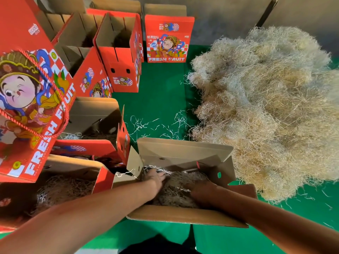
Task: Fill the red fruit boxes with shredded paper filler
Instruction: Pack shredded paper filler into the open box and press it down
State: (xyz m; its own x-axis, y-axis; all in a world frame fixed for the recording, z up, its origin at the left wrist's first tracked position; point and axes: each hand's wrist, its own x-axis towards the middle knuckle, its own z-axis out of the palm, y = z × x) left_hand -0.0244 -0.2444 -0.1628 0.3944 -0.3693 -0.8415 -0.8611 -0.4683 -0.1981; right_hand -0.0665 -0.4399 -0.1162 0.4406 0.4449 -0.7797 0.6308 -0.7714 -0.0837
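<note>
Open box [185, 215] at 6 o'clock, part-filled with shredded paper [176, 191]. Left hand [155, 177] and right hand [200, 189] press into it; finger spread cannot be told. Filler pile [266, 110] at 3 o'clock on green floor [157, 99].

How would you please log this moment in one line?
both hands: left hand, right hand | pressing shredded paper | open box

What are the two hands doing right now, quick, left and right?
Left hand: open, pressing the shredded paper down inside the open box.
Right hand: also in that paper; open or gripping cannot be told.
</note>
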